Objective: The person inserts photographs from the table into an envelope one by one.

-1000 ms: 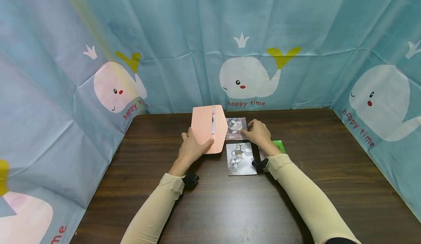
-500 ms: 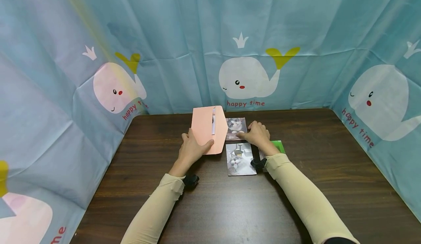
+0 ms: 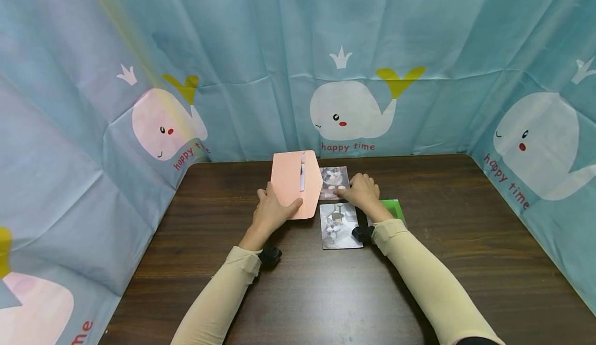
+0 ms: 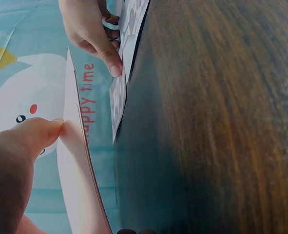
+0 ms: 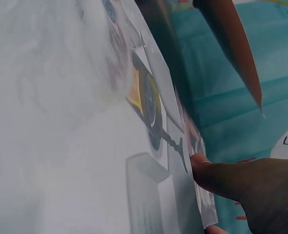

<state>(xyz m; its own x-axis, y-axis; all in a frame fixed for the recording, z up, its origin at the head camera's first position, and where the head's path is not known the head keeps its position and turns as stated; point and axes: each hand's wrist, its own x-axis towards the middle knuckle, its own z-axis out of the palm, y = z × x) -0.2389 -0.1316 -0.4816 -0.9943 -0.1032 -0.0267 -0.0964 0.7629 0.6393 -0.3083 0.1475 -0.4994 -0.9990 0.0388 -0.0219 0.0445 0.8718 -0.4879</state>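
Upright at the table's back stands a pink envelope (image 3: 291, 179) with a pointed flap and a slot showing a pale strip. My left hand (image 3: 274, 210) holds its lower part, thumb across the face and fingers behind. In the left wrist view, the thumb (image 4: 41, 134) presses the envelope's surface. Right of the envelope lies a cat photo card (image 3: 334, 177). My right hand (image 3: 363, 192) has its thumb over that card's lower part, with curled fingers by the right edge. A second photo card (image 3: 339, 226) lies nearer, beneath the right wrist camera's side.
A green-edged card (image 3: 395, 210) is partly covered by the right forearm. The dark wooden table (image 3: 326, 293) ends at a blue curtain (image 3: 261, 112) printed with whales, which rises behind and along both sides.
My right hand has slid slightly left and nearer, its thumb further over the cat photo card. More of the green-edged card shows. The left hand and envelope hold nearly still.
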